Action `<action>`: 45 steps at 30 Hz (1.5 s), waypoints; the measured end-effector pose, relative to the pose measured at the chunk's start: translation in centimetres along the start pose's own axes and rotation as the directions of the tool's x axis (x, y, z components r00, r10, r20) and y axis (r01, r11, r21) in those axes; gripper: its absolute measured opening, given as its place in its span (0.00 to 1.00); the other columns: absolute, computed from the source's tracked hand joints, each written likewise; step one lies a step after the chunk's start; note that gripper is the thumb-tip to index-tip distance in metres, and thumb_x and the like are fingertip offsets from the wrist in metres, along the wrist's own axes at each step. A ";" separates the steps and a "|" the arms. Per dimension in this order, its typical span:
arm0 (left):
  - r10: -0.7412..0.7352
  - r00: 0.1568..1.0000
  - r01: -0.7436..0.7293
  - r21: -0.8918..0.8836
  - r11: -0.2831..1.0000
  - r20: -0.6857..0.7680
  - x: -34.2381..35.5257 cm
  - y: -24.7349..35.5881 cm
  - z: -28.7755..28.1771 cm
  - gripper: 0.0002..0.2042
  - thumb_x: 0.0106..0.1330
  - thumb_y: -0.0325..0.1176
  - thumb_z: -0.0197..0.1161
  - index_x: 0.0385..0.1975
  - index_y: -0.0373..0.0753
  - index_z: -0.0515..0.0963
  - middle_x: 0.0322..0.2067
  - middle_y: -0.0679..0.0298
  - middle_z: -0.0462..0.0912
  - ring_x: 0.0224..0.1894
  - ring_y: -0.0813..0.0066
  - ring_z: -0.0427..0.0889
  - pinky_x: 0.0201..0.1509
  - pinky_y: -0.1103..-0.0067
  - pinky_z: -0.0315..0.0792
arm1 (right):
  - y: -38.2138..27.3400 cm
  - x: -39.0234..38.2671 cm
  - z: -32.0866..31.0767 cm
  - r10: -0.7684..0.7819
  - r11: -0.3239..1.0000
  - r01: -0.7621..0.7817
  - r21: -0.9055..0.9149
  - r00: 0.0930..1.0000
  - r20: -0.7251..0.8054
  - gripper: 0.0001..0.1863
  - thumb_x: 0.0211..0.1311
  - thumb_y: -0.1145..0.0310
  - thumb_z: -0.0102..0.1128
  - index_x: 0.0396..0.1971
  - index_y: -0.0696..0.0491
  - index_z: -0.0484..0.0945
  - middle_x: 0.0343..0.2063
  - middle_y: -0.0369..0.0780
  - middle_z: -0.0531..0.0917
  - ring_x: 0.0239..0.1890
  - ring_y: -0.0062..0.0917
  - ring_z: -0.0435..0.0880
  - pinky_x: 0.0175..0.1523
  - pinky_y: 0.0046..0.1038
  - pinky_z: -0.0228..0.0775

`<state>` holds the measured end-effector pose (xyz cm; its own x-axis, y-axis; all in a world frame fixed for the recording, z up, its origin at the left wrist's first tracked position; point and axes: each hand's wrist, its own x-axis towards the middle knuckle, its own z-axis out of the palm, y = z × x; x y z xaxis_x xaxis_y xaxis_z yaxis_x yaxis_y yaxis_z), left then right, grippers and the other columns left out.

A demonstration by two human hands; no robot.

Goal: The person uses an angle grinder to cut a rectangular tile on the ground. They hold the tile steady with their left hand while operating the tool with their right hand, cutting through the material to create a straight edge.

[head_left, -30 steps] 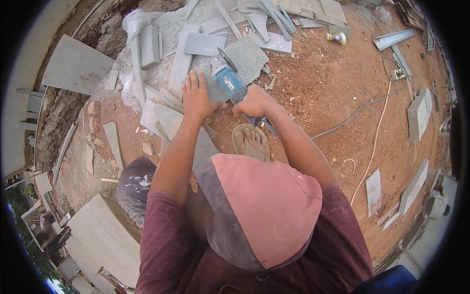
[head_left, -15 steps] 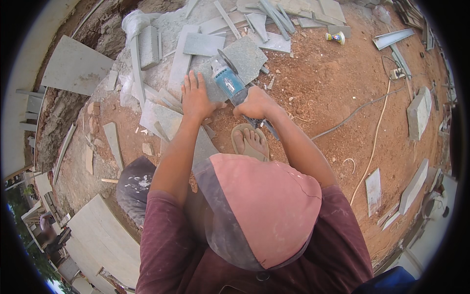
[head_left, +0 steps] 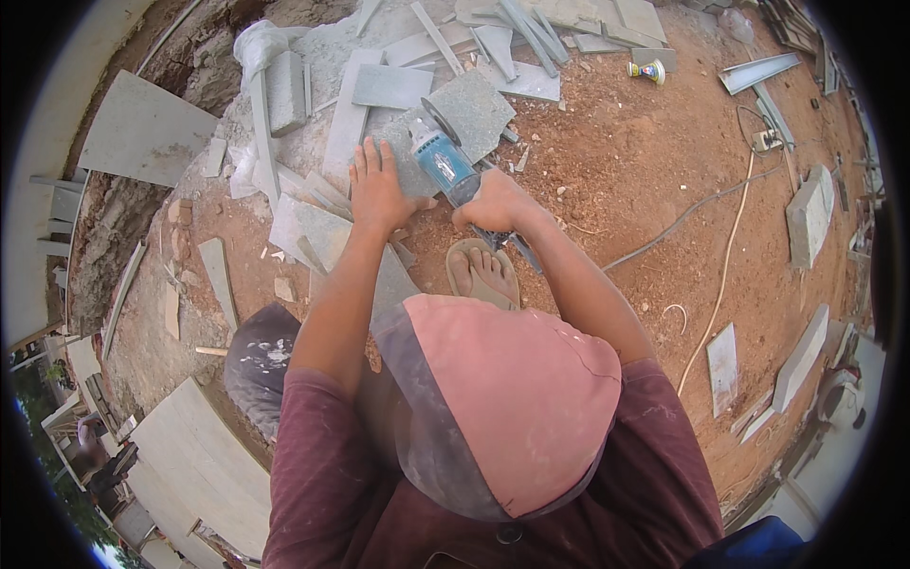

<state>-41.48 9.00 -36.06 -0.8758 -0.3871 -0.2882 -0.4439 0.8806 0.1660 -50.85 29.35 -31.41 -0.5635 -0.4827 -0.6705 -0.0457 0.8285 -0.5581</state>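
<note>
My right hand is wrapped round the body of a blue angle grinder, whose disc at its upper end rests over a grey-green stone slab. My left hand lies with fingers spread on the stone left of the grinder, its thumb pointing toward the tool. Loose cut strips and offcuts lie beside and under it. My sandalled foot is just below both hands.
Stone strips are piled ahead. A cord runs to a socket box at right. A plastic cup, concrete block and leaning slab surround me. A person is at far lower left.
My hands and the grinder have hardly moved; the whole view has shifted very slightly. No grip has changed.
</note>
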 end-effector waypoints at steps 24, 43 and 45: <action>-0.001 1.000 0.001 -0.005 1.000 -0.006 -0.1 0.2 -0.1 0.72 0.43 0.65 0.86 0.84 0.32 0.50 0.85 0.42 0.45 0.87 0.44 0.42 0.88 0.55 0.46 | 0.1 -1.9 -0.3 0.009 1.000 -0.009 0.029 1.000 0.000 0.27 0.39 0.57 0.81 0.33 0.67 0.88 0.38 0.57 0.91 0.42 0.45 0.93 0.49 0.38 0.83; -0.011 1.000 0.010 0.015 1.000 0.015 -0.1 0.2 -0.2 0.72 0.45 0.66 0.85 0.84 0.33 0.49 0.85 0.42 0.44 0.87 0.45 0.42 0.88 0.55 0.46 | 1.1 -1.7 0.3 -0.007 0.999 0.006 0.037 1.000 0.016 0.30 0.40 0.58 0.79 0.39 0.67 0.88 0.41 0.59 0.91 0.46 0.47 0.93 0.51 0.39 0.84; -0.011 1.000 0.011 0.013 1.000 0.015 -0.1 0.2 -0.2 0.72 0.45 0.66 0.85 0.84 0.33 0.49 0.85 0.42 0.44 0.87 0.45 0.42 0.88 0.56 0.46 | 1.1 -1.8 0.3 0.001 0.999 -0.002 0.034 1.000 0.024 0.29 0.40 0.58 0.79 0.39 0.67 0.88 0.42 0.59 0.91 0.46 0.48 0.92 0.51 0.39 0.83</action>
<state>-41.51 9.16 -35.80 -0.8677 -0.3929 -0.3044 -0.4511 0.8797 0.1506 -49.66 31.11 -30.93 -0.5433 -0.4888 -0.6826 -0.0166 0.8191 -0.5734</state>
